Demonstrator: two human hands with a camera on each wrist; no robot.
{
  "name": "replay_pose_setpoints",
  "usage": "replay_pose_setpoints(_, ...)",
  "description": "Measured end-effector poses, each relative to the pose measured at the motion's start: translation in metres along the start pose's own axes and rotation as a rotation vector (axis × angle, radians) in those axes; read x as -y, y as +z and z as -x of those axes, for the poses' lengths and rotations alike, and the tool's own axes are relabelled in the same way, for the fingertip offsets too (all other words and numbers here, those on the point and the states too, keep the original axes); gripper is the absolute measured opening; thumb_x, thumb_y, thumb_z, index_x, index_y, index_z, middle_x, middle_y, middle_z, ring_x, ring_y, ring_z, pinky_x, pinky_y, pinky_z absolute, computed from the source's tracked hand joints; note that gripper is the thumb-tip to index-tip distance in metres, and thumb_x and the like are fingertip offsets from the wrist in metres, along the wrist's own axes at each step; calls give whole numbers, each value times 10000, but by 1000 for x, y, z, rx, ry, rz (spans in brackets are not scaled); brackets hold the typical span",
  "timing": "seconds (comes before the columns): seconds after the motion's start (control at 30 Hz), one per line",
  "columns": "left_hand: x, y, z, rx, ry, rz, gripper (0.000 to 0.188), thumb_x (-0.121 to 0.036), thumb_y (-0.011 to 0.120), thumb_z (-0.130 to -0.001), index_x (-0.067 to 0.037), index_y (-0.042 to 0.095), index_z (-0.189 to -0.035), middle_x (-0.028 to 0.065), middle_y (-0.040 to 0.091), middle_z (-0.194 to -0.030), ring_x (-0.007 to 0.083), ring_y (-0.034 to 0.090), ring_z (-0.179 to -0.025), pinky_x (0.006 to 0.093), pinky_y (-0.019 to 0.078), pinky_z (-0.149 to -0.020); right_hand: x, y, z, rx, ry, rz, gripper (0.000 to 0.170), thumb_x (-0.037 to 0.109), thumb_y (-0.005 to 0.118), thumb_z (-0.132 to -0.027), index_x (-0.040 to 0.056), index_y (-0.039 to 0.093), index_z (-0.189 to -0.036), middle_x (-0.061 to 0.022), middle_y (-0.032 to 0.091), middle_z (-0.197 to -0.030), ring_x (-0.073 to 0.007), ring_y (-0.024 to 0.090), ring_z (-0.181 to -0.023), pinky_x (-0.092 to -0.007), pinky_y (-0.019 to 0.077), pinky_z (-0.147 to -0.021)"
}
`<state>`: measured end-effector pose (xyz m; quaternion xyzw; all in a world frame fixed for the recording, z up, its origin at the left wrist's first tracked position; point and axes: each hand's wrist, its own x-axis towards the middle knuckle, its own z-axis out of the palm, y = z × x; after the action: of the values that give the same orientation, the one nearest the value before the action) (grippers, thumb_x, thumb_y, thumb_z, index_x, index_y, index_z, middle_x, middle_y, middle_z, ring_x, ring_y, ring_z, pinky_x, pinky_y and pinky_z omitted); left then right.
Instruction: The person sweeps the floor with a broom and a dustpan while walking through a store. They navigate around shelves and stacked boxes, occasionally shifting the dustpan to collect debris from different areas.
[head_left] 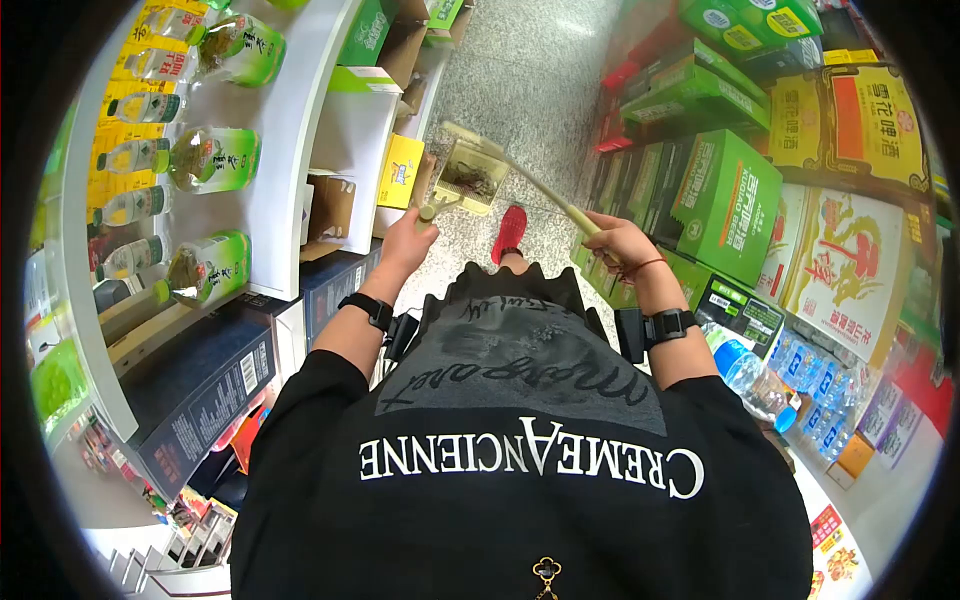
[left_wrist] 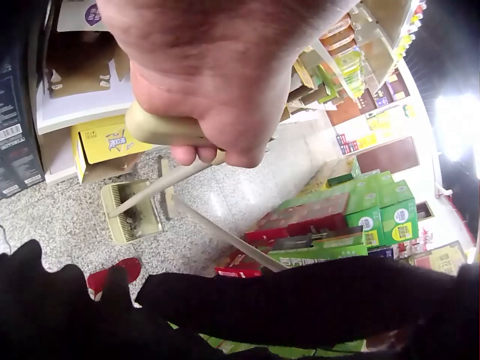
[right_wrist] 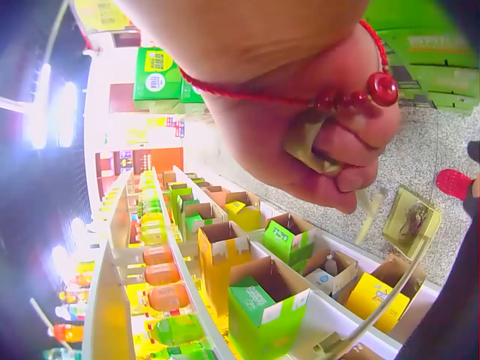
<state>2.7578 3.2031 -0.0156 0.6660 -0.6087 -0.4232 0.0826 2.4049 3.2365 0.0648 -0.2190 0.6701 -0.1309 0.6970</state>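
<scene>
My left hand grips the upper end of a long dustpan handle, its fingers curled round it. That handle runs down to a pale yellow-green dustpan on the floor, with dark dusty litter inside and comb teeth along one side in the left wrist view. In my right hand is a broom, held by its pale stick. The broom head lies at the dustpan's far edge. The left hand hides part of the dustpan handle's grip; the right hand covers part of the broom stick.
A shelf with bottles and open cartons lines the left side. Stacked green beer boxes and bottled water stand on the right. A red shoe is on the speckled floor, close to the dustpan.
</scene>
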Motion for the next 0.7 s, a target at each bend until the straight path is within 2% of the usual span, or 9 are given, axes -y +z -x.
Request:
replay_pose_setpoints(0.1,10,5,8,-22,31,-50,363,-279,590,-755,-48,564,-1034,218,627,-941,385,586,-913,422,462,-787,-30,2,-12,-150,-140,175,609,71,653,-736,98,475,-1318,-23,561,-771,-108,512,-603,-248,415,-494)
replay_pose_setpoints(0.13,13,7,14,-31,25,-22,367,-280,590,-755,-51,567,-1040,211,629,-943,380,588,-916,418,464,-795,-35,5,-17,-191,-105,229,633,84,656,-738,115,453,-1337,-27,575,-782,-121,529,-612,-262,436,-514)
replay_pose_setpoints(0.27,33,10,44,38,59,-19,401,-263,597,-781,-10,572,-1090,226,628,-955,341,606,-905,386,465,-789,-72,32,-35,-237,-195,178,599,86,635,-741,118,471,-1315,-28,544,-733,-129,500,-578,-295,424,-482)
replay_pose_setpoints(0.4,50,11,86,107,61,-92,383,-256,600,-770,-26,579,-1075,218,628,-943,335,607,-898,383,465,-781,-123,53,-22,-234,-69,38,592,74,621,-739,152,467,-1305,-31,522,-705,-141,480,-549,-321,396,-427)
replay_pose_setpoints(0.47,59,14,108,54,89,-43,333,-288,591,-744,-43,578,-969,220,627,-879,413,580,-852,440,462,-755,-149,61,-6,-202,14,4,599,69,617,-740,166,456,-1309,-31,516,-698,-144,477,-547,-322,387,-412)
replay_pose_setpoints(0.53,71,18,123,67,106,-108,332,-285,593,-741,-43,578,-969,221,627,-883,411,580,-855,439,462,-754,-175,73,20,-171,35,146,646,70,609,-746,174,422,-1355,-12,468,-663,-114,442,-514,-267,341,-362)
replay_pose_setpoints(0.57,77,22,129,71,111,-163,332,-282,594,-739,-44,579,-970,222,627,-886,410,581,-857,437,461,-754,-181,75,39,-110,75,154,672,82,617,-739,210,410,-1365,-11,473,-654,-113,426,-476,-272,362,-367)
replay_pose_setpoints(0.63,87,27,136,91,91,-164,344,-281,591,-735,-51,584,-991,225,626,-901,401,585,-871,435,460,-759,-180,82,83,-101,181,136,693,83,615,-734,231,397,-1376,-7,465,-635,-101,378,-427,-262,329,-361)
replay_pose_setpoints(0.7,94,31,145,59,91,-57,364,-287,587,-734,-52,587,-1012,227,626,-917,395,586,-884,435,459,-767,-209,80,99,-57,182,28,696,80,612,-736,226,392,-1380,-1,460,-628,-96,359,-417,-258,307,-360)
